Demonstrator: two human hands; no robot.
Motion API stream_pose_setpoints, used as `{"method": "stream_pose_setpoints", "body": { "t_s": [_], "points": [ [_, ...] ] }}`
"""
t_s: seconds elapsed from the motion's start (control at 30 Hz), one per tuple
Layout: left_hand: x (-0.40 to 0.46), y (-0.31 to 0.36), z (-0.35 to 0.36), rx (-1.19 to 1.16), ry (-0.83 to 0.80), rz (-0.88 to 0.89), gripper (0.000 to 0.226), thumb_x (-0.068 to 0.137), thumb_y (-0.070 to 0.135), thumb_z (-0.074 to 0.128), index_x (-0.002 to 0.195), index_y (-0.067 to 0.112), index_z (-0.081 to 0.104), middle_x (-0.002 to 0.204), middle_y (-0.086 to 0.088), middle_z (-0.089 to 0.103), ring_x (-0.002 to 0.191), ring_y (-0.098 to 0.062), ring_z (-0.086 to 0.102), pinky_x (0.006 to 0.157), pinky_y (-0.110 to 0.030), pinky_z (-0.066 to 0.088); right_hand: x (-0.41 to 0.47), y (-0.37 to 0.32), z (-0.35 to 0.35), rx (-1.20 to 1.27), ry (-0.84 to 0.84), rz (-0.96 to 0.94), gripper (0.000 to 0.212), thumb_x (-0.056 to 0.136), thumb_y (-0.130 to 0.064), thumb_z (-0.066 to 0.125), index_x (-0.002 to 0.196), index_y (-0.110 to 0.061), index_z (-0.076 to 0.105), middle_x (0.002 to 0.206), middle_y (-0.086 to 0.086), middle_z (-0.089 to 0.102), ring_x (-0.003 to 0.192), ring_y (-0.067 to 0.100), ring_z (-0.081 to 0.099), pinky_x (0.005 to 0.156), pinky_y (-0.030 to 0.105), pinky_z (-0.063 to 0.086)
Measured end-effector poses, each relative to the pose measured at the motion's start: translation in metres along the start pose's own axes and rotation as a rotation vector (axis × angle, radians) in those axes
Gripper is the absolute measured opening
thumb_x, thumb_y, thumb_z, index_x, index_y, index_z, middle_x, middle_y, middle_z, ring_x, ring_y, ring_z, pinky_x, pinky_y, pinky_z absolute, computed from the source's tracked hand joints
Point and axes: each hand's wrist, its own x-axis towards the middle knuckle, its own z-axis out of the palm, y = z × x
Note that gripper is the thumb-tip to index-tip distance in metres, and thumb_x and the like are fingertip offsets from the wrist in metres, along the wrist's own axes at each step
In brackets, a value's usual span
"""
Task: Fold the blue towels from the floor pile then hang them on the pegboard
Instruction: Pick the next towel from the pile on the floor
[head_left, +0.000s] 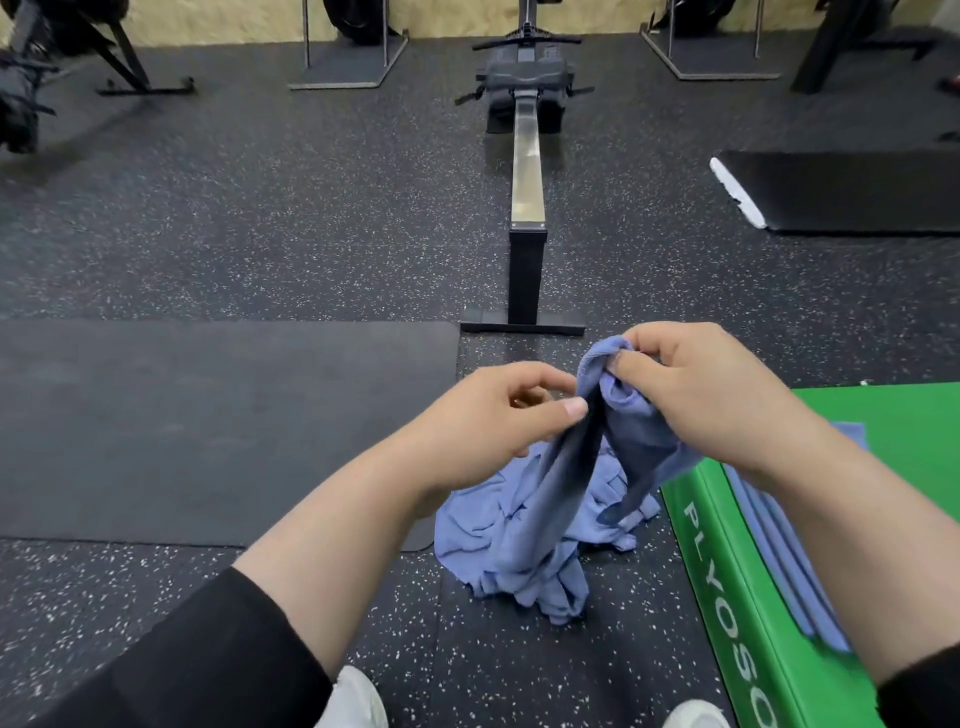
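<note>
Blue towel (582, 467), one of the heap, hangs bunched from both hands just above the floor pile (524, 540), its lower end trailing down into the crumpled cloth below the fingers. The right hand (696, 395) pinches an upper edge between thumb and curled fingers; the left hand (498, 415) nips the cloth just beside it, thumb pressed to forefinger. To the right of the fingers, folded towels (779, 540) lie on the green plyo box (727, 587), so some folding looks done. I'd say this one is not yet folded, and no pegboard shows here. Both forearms reach forward, wrists slightly bent.
</note>
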Motion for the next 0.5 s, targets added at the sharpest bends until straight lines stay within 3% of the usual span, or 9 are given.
{"method": "stream_pose_setpoints", "body": {
  "t_s": [0.07, 0.13, 0.27, 0.33, 0.4, 0.5],
  "points": [
    [0.002, -0.001, 0.007, 0.054, 0.035, 0.012, 0.007, 0.091, 0.031, 0.074, 0.097, 0.027, 0.072, 0.098, -0.001, 0.073, 0.081, -0.006, 0.062, 0.079, -0.027, 0.052, 0.001, 0.000, 0.001, 0.040, -0.010, 0.017, 0.022, 0.095, -0.026, 0.058, 0.080, -0.012, 0.068, 0.073, 0.015, 0.065, 0.061, 0.014, 0.045, 0.062, 0.034, 0.040],
    [0.004, -0.004, 0.011, 0.143, 0.062, -0.009, 0.009, 0.089, 0.030, 0.076, 0.090, 0.024, 0.070, 0.092, -0.002, 0.073, 0.081, -0.016, 0.062, 0.084, -0.035, 0.053, 0.002, 0.000, 0.001, 0.121, -0.024, 0.034, 0.026, 0.093, -0.030, 0.059, 0.082, -0.007, 0.065, 0.066, 0.012, 0.056, 0.063, 0.014, 0.042, 0.062, 0.035, 0.036],
    [0.007, -0.007, 0.014, 0.145, 0.090, 0.016, 0.010, 0.091, 0.025, 0.072, 0.088, 0.018, 0.066, 0.077, 0.009, 0.066, 0.071, -0.006, 0.054, 0.074, -0.027, 0.045, 0.001, -0.001, -0.003, 0.323, -0.052, 0.052, 0.049, 0.081, -0.047, 0.059, 0.088, 0.001, 0.063, 0.073, 0.014, 0.057, 0.069, 0.019, 0.042, 0.067, 0.038, 0.035],
    [0.007, -0.007, 0.013, 0.057, 0.091, 0.019, 0.011, 0.091, 0.023, 0.072, 0.096, 0.018, 0.063, 0.074, 0.010, 0.061, 0.069, -0.006, 0.053, 0.069, -0.021, 0.042, -0.001, -0.002, -0.007, 0.377, -0.067, 0.045, 0.044, 0.084, -0.042, 0.059, 0.091, 0.000, 0.066, 0.086, 0.029, 0.068, 0.070, 0.026, 0.051, 0.072, 0.048, 0.048],
    [0.006, -0.009, 0.011, 0.025, 0.032, 0.002, 0.013, 0.092, 0.025, 0.072, 0.103, 0.022, 0.064, 0.073, 0.009, 0.062, 0.072, -0.008, 0.056, 0.073, -0.022, 0.045, -0.004, -0.004, -0.010, 0.395, -0.073, 0.046, 0.040, 0.088, -0.041, 0.060, 0.094, -0.002, 0.069, 0.102, 0.035, 0.067, 0.077, 0.041, 0.063, 0.085, 0.067, 0.052],
    [0.005, -0.013, 0.013, 0.113, -0.012, -0.011, 0.003, 0.092, 0.026, 0.072, 0.093, 0.023, 0.073, 0.077, 0.010, 0.067, 0.076, -0.006, 0.059, 0.081, -0.028, 0.047, -0.006, -0.003, -0.014, 0.428, -0.060, 0.043, 0.025, 0.099, -0.028, 0.058, 0.095, -0.007, 0.071, 0.101, 0.031, 0.070, 0.090, 0.044, 0.070, 0.091, 0.070, 0.049]
  ]
}}
